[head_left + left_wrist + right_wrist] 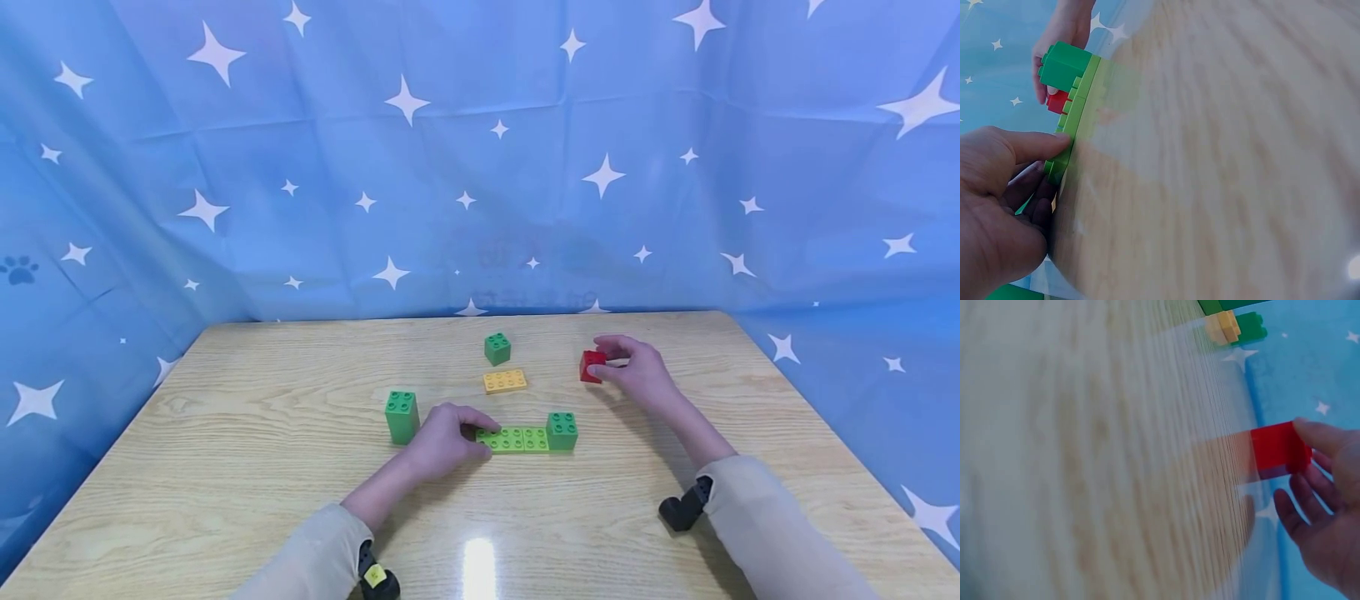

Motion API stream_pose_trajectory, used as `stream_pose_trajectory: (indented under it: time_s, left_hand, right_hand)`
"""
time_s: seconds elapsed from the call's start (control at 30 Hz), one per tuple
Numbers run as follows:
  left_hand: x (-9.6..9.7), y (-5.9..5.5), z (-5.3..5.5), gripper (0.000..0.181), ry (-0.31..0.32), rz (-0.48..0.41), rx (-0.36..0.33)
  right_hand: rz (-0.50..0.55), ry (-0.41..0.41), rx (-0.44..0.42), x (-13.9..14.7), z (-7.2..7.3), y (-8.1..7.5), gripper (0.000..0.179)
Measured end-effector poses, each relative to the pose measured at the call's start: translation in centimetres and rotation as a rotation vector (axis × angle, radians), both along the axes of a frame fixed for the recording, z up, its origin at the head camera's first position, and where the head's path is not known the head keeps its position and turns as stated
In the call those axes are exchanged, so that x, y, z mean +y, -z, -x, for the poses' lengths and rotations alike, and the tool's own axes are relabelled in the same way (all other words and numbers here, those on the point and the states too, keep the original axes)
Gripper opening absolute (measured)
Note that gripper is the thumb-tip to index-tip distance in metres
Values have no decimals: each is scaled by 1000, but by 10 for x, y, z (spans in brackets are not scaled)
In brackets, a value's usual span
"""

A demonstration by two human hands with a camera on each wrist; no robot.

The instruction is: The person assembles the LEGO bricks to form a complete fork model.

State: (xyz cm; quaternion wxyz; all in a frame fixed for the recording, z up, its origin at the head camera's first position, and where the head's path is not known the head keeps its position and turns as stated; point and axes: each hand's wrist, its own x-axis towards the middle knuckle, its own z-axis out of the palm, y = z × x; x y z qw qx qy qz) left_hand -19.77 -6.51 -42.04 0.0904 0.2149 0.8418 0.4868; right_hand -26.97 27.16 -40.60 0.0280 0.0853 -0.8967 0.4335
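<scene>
My left hand (444,443) pinches the left end of a flat strip of lime green toy bricks (517,440), thumb at the near side and fingers at the far side. On the strip's right end stands a dark green brick (562,432). In the left wrist view the thumb presses against the lime strip (1080,112). Farther back on the right, my right hand (642,379) grips a red brick (590,367) between thumb and fingers. The right wrist view shows the red brick (1275,449) low at the table surface, with the other fingers curled loosely beside it.
A tall green brick (402,418) stands left of my left hand. A flat yellow-orange brick (505,382) lies behind the strip, with a small green brick (497,349) beyond it. The wooden table (262,467) ends at a blue star-patterned cloth (450,167).
</scene>
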Motion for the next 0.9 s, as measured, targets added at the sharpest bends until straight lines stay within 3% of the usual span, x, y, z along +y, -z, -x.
stream_pose_trajectory:
  time_s: [0.63, 0.9]
  left_hand:
    - [0, 0, 1, 29, 0, 1, -4]
    - [0, 0, 1, 28, -3, 7, -3]
  right_hand:
    - [-82, 10, -9, -3, -2, -1, 40]
    - [-59, -7, 1, -12, -11, -7, 40]
